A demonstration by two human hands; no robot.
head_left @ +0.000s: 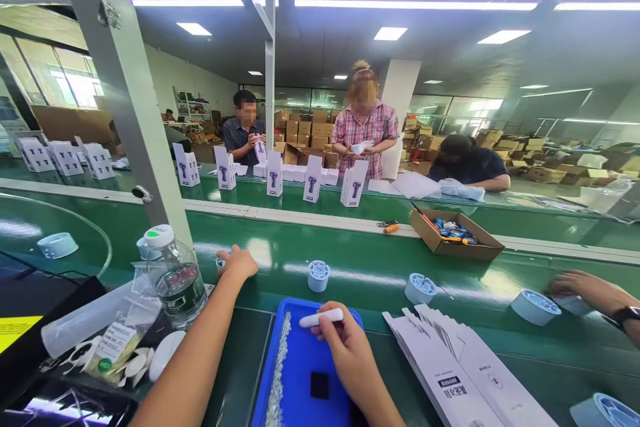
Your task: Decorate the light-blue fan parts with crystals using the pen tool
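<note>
The conveyor belt [360, 260] looks like glossy green rubbery sheet that mirrors the ceiling lights. The blue tray [305, 360] is smooth plastic, with a matt black square on its floor. The white stick [321, 317] in the right hand [350, 353] appears smooth, satin plastic. The water bottle [175, 277] is clear, shiny plastic. The folded cartons [450, 367] are matt white card, and the open box [457, 237] is rough brown cardboard.

Water bottle [176, 277], cardboard box [456, 235], upright white cartons [354, 183] behind
</note>
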